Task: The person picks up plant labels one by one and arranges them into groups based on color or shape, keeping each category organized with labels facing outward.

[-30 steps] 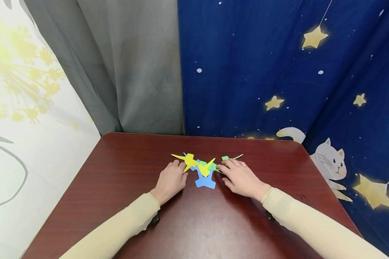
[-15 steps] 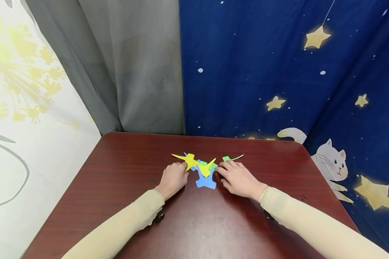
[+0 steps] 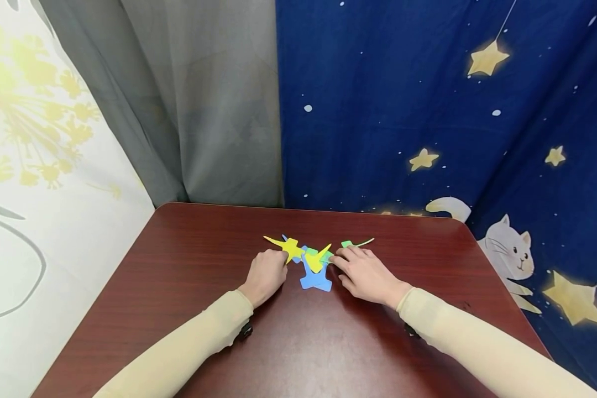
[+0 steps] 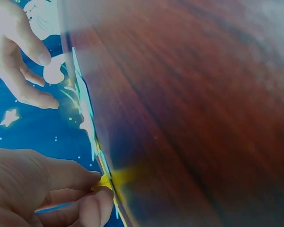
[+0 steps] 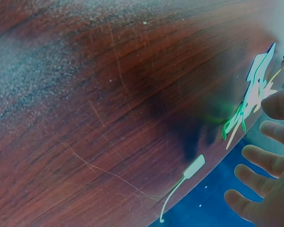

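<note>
Several flat plastic T-shaped tags with thin pointed stems lie in a small pile on the table. My left hand [image 3: 263, 276] pinches a yellow tag [image 3: 291, 247] between thumb and fingertips at the pile's left side; the yellow bit [image 4: 103, 182] shows at the fingertips in the left wrist view. Blue tags [image 3: 315, 282] lie at the front of the pile under another yellow tag [image 3: 314, 262]. My right hand [image 3: 370, 276], fingers spread and relaxed, is beside the green tags [image 3: 326, 257] on the right. A separate green tag [image 5: 194, 166] lies past its fingers, partly hidden in the head view.
The dark red-brown wooden table [image 3: 219, 243] has rounded far corners. Behind it hang a grey curtain [image 3: 224, 110] and a blue curtain [image 3: 358, 110] with stars and a cat. A white patterned cloth [image 3: 45, 221] hangs on the left.
My left hand has shifted slightly right and its fingers have closed onto the yellow tag. My right hand has drawn slightly left and stays beside the green tags.
</note>
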Demonstrator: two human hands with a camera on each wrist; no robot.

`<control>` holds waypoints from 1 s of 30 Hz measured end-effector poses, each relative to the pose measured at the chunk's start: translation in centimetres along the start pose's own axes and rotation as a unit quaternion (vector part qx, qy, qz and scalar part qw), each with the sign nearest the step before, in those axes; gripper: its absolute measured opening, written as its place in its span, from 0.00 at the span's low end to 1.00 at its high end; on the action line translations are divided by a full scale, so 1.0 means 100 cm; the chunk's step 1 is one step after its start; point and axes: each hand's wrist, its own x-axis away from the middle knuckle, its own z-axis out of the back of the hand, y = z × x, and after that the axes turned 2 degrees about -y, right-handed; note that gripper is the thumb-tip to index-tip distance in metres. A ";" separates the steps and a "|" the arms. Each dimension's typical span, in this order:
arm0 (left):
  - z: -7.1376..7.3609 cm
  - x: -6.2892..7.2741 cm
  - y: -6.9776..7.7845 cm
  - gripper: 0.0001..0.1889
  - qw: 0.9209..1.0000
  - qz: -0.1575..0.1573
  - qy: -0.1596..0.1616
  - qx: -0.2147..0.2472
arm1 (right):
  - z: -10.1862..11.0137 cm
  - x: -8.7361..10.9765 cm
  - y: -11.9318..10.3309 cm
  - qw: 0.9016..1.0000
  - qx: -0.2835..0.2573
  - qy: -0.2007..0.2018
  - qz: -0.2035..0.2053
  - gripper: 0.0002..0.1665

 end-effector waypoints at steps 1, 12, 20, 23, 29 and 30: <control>0.001 0.001 0.000 0.03 1.000 -0.004 0.003 -0.001 | 0.001 0.000 0.000 1.000 -0.001 0.002 -0.001 0.27; 0.014 0.009 0.002 0.03 1.000 -0.021 0.019 -0.014 | 0.005 -0.002 0.001 1.000 -0.008 0.006 -0.008 0.29; 0.030 0.019 0.002 0.03 0.999 -0.031 0.042 0.001 | 0.008 -0.011 0.001 0.999 -0.034 0.031 0.001 0.27; 0.035 0.023 0.001 0.04 0.998 -0.037 0.048 0.002 | 0.011 -0.016 0.000 0.997 -0.046 0.055 0.006 0.25; 0.042 0.027 -0.003 0.06 0.998 -0.047 0.043 0.019 | 0.014 -0.024 -0.001 0.995 -0.054 0.088 0.001 0.24; 0.043 0.027 -0.004 0.06 0.998 -0.044 0.039 0.025 | 0.015 -0.025 -0.001 0.995 -0.055 0.089 -0.001 0.24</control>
